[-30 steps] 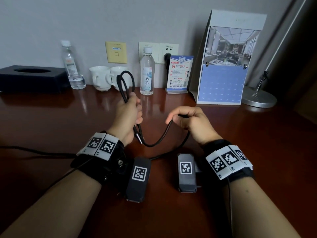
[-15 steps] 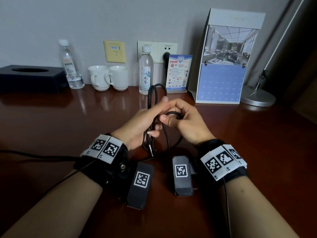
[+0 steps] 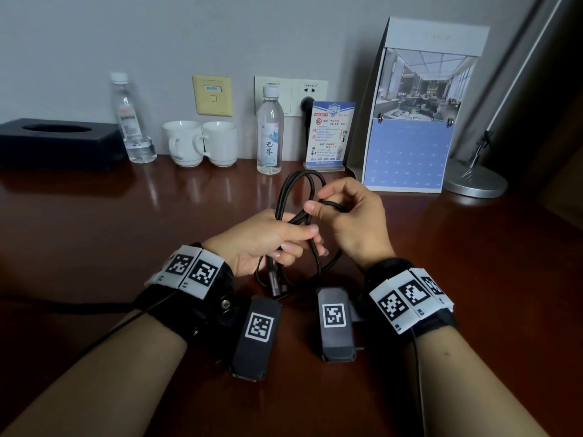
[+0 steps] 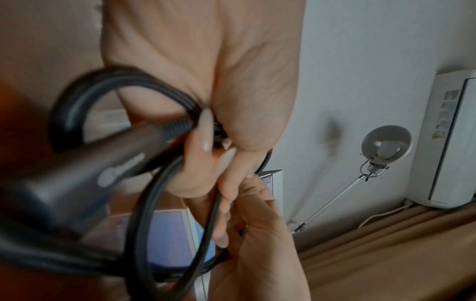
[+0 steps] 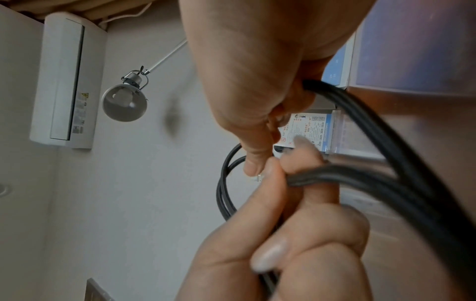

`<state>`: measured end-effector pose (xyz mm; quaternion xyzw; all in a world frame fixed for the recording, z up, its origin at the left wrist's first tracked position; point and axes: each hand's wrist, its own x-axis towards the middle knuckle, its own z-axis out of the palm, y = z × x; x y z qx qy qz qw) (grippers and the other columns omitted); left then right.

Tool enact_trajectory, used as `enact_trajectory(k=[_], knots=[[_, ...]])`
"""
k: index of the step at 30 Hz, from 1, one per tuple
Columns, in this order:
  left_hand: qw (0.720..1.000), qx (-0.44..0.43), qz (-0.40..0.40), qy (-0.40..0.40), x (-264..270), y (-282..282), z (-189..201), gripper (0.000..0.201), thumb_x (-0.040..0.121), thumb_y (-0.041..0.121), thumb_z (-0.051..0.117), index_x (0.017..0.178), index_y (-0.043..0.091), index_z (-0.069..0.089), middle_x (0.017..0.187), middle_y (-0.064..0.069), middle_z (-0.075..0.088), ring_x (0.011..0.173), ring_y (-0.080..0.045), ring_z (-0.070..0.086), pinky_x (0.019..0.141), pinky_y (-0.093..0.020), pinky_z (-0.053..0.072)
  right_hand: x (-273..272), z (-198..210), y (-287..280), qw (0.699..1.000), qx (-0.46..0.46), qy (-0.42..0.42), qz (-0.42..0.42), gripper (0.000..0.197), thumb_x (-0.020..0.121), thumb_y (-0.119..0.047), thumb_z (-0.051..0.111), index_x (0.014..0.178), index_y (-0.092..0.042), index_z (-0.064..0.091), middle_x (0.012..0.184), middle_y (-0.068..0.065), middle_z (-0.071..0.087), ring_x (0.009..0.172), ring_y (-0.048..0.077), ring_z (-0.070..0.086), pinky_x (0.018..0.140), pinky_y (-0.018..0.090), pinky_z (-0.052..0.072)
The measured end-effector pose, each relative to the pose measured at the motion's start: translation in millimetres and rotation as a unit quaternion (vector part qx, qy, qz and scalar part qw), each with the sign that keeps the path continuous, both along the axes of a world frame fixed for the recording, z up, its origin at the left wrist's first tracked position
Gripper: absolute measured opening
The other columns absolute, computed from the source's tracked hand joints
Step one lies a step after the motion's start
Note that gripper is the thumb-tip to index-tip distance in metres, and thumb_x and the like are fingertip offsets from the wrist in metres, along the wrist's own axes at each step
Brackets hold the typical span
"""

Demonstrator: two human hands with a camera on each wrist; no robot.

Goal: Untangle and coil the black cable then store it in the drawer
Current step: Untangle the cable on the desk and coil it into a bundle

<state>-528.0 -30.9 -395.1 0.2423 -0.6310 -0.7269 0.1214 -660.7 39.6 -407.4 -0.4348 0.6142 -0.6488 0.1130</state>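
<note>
Black cable (image 3: pixel 285 197), looped strands, grey plug end (image 3: pixel 275 283)

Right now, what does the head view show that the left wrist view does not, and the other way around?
Only the head view shows the wooden desk, two white cups, two water bottles, a black tissue box and the lamp base.

Only the left wrist view shows the lamp head, a wall air conditioner and, close up, the cable's plug below the left fingers.

Both show the left hand and right hand holding the looped black cable, with the calendar behind.
</note>
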Motion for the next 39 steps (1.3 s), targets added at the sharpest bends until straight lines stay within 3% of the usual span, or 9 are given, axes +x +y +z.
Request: enact_trajectory(k=[5,8,11,14,17,22,31,35,39], knots=[[0.997,-0.011,0.072,0.015,-1.6,2.9,-3.1,0.023,0.100,0.016,0.049,0.079,0.012,0.055,0.068,-0.006,0.070,0.063,-0.012,0.051,0.066,-0.029,0.057,-3.3,-1.1,0.0,0.999,0.014,-0.038,-0.034,0.023,0.076,-0.015,0.081,0.078,-0.021,0.059,0.062,-0.007,0.054,0.057,0.006,0.051,0.065,0.022,0.044],[0.990,0.001,0.136,0.049,-2.4,1.3,-3.0,0.024,0.101,0.018,0.048,0.079,0.012,0.054,0.077,-0.008,0.071,0.069,-0.012,0.054,0.086,-0.052,0.055,-2.7,-1.2,0.9,0.995,0.050,-0.088,-0.006,0.015,0.083,-0.019,0.076,0.084,-0.015,0.061,0.065,-0.003,0.056,0.052,0.006,0.047,0.057,0.023,0.040],[0.981,0.000,0.179,0.074,-1.0,-2.4,-1.0,0.025,0.102,0.018,0.047,0.079,0.009,0.053,0.094,-0.014,0.071,0.101,-0.024,0.066,0.089,-0.054,0.053,0.6,-0.4,1.7,0.986,0.068,-0.140,0.052,0.012,0.089,-0.014,0.067,0.080,-0.012,0.061,0.063,0.000,0.056,0.043,0.002,0.045,0.048,0.016,0.036],[0.972,0.049,0.183,0.140,0.6,-3.3,1.4,0.026,0.102,0.011,0.043,0.080,0.001,0.053,0.091,-0.021,0.069,0.099,-0.035,0.069,0.081,-0.045,0.059,3.8,2.5,3.7,0.979,0.074,-0.163,0.098,0.017,0.095,-0.011,0.059,0.078,-0.011,0.059,0.060,0.002,0.053,0.040,0.004,0.040,0.041,0.016,0.033],[0.970,0.052,0.182,0.153,3.5,-2.7,3.0,0.024,0.102,0.008,0.043,0.086,-0.003,0.058,0.080,-0.016,0.072,0.072,-0.023,0.072,0.065,-0.032,0.061,3.6,3.7,4.5,0.983,0.059,-0.142,0.096,0.014,0.097,-0.011,0.055,0.087,-0.016,0.064,0.056,0.001,0.052,0.039,0.005,0.037,0.041,0.017,0.031],[0.979,0.023,0.155,0.132,4.2,-3.2,2.5,0.026,0.100,0.015,0.049,0.093,-0.006,0.062,0.061,-0.009,0.059,0.040,-0.009,0.040,0.042,-0.022,0.040,5.9,5.4,7.1,0.995,0.030,-0.048,0.088,0.014,0.094,-0.005,0.059,0.097,-0.008,0.072,0.047,-0.012,0.055,0.045,-0.002,0.042,0.051,0.008,0.035],[0.978,-0.020,0.189,0.091,1.0,-9.0,-2.2,0.041,0.102,0.030,0.045,0.077,0.000,0.054,0.036,0.001,0.030,0.024,-0.008,0.022,0.036,-0.011,0.019,14.2,5.9,6.3,0.989,0.049,-0.007,0.137,0.016,0.093,-0.003,0.058,0.104,-0.001,0.069,0.047,-0.014,0.058,0.041,-0.002,0.042,0.049,0.005,0.032],[0.981,0.040,0.174,0.078,5.2,-13.3,1.3,0.042,0.099,0.039,0.048,0.078,0.003,0.053,0.034,0.005,0.024,0.024,-0.006,0.016,0.035,-0.012,0.010,12.6,5.9,6.8,0.985,0.113,-0.065,0.112,0.007,0.087,-0.020,0.070,0.084,-0.015,0.069,0.050,-0.004,0.049,0.043,0.006,0.038,0.043,0.016,0.031],[0.979,0.066,0.162,0.102,9.4,-13.4,5.2,0.046,0.092,0.046,0.053,0.070,0.005,0.052,0.031,0.007,0.020,0.024,-0.006,0.013,0.034,-0.017,0.007,8.2,6.2,10.3,0.974,0.141,-0.142,0.107,0.029,0.080,-0.031,0.076,0.057,-0.020,0.062,0.046,-0.008,0.042,0.040,0.007,0.031,0.038,0.016,0.025]])
